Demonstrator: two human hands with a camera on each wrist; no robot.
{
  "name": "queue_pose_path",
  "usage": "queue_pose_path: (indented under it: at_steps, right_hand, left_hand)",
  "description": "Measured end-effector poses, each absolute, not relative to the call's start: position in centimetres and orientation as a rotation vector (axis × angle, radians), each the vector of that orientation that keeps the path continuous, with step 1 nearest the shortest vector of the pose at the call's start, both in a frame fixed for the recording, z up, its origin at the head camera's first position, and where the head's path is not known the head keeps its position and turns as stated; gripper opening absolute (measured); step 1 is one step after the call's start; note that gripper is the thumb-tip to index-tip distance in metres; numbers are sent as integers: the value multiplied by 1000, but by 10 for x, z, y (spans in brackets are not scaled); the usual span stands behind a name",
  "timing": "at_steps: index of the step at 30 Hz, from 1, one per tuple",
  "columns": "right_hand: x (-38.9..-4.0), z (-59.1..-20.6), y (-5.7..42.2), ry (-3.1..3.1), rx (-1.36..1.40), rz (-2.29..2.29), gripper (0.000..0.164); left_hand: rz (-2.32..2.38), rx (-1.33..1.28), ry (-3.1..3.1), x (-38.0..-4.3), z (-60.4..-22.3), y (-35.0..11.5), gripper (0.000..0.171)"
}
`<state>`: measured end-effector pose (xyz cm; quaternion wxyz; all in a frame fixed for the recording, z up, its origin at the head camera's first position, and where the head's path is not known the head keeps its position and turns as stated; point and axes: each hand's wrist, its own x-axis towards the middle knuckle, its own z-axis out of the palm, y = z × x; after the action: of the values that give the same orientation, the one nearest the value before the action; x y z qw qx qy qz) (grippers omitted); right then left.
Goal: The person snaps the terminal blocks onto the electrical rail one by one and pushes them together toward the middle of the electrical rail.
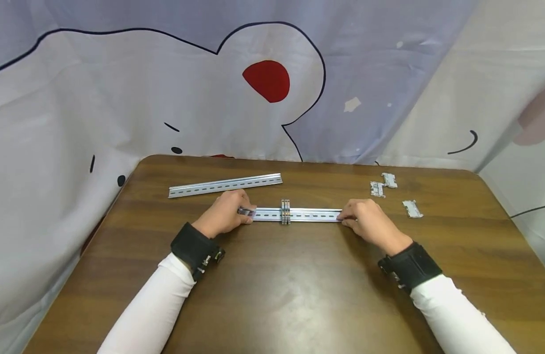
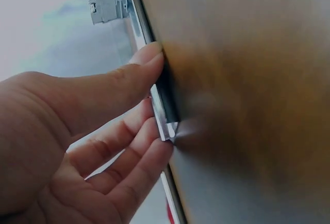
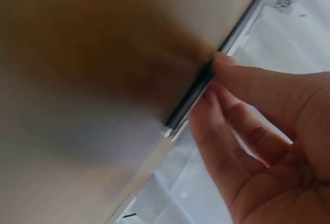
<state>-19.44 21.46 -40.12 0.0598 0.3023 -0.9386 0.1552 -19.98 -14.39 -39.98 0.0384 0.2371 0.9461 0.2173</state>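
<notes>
A slotted metal DIN rail point(image 1: 314, 215) lies crosswise on the table in the head view. Thin grey terminal blocks point(image 1: 286, 212) stand side by side near its middle; their exact number is hard to tell. My left hand point(image 1: 228, 211) grips the rail's left end, with the thumb on the near edge and fingers at the far side in the left wrist view. At the right end, my right hand point(image 1: 370, 220) pinches the rail between thumb and fingers. The right wrist view shows the rail's end point(image 3: 178, 123) sticking out past the fingers.
Behind the left hand lies a second slotted rail point(image 1: 226, 186), slightly slanted. Three loose terminal blocks point(image 1: 412, 209) lie at the back right of the wooden table point(image 1: 281, 295). A printed curtain point(image 1: 188, 98) hangs along the table's back edge.
</notes>
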Motion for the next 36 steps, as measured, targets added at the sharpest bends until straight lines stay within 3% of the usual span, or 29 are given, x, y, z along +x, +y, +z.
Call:
queue_pose_path:
  at_steps: [6,11,18,24,30,36]
  right_hand:
    - [-235,-395,204,-2931,898,422,16]
    - [-252,-373,177,-3081,833,394,26]
    - [-290,-363,117,-3126,845,538,29]
    - [-304,-371,105,-3170,954,484,40]
    - [-305,-379,106,-3145,936,510,36]
    - [-308,-379,111,-3089,777,726,19]
  left_hand:
    - [718,632,2897,-224,-401,-148,36]
    - [711,616,2914,-224,-386,-162,45]
    - [755,181,3056,-218,-368,-222,45]
    - [732,12,3024,-222,-380,-247,47]
    - [767,11,3045,-228,-393,-249,37]
    - [881,70,3048,-232,-398,-252,23]
